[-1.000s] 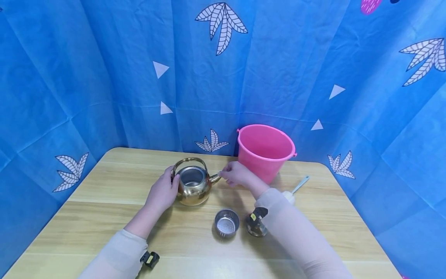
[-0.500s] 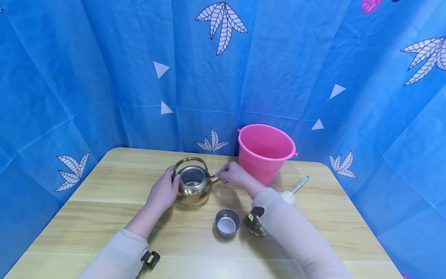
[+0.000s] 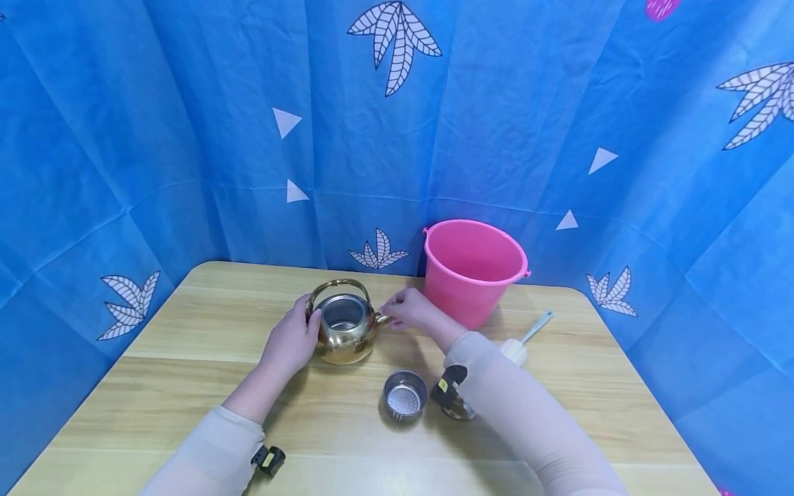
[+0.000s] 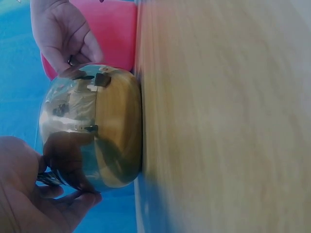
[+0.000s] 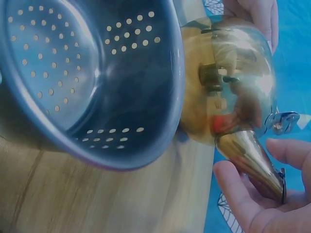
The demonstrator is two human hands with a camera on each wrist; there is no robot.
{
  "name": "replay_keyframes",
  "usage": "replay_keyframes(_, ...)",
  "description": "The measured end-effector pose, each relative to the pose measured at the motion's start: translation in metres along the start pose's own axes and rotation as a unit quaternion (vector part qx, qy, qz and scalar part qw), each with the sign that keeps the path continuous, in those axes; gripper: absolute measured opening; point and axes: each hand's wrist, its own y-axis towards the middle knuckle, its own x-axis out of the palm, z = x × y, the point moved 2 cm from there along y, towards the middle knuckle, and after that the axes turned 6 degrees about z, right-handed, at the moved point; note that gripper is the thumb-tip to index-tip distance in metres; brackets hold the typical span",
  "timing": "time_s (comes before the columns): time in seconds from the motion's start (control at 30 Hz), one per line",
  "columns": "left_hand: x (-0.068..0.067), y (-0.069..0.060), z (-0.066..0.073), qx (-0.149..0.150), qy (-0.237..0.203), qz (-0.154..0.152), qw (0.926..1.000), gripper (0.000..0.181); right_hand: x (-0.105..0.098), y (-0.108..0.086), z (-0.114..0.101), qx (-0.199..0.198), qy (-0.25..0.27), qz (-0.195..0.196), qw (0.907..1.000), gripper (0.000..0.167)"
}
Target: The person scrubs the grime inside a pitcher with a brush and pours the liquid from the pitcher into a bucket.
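A shiny gold kettle (image 3: pixel 344 346), lidless, stands upright on the table with its hoop handle raised and its spout (image 5: pixel 248 158) to the right. My left hand (image 3: pixel 291 341) grips its left side near the handle's base, thumb in front; in the left wrist view the fingers (image 4: pixel 73 206) lie against the body. At the spout my right hand (image 3: pixel 412 310) has its thumb and fingers curled around the tube, as the right wrist view shows. A perforated steel strainer cup (image 3: pixel 403 399) sits in front of the kettle, large in the right wrist view (image 5: pixel 146 73).
Behind my right hand stands a pink bucket (image 3: pixel 468 300). A white-headed brush with a pale blue handle (image 3: pixel 533 328) lies to the right. A round shiny piece (image 3: pixel 457 408), perhaps the lid, is partly hidden by my right wrist camera. Blue curtains (image 3: pixel 372 151) surround the wooden table (image 3: pixel 186 386).
My right hand has slid slightly left along the spout, from its tip toward the kettle's body. My left hand and the kettle have stayed in place.
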Motion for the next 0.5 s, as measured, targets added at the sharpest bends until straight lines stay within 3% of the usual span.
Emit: replay_keyframes(0.5,-0.001,0.0,0.0006,-0.002,-0.003,-0.003,1.0,0.055,0.0051,0.0048,0.0034,0.02,0.062,-0.02,0.9977,0.017)
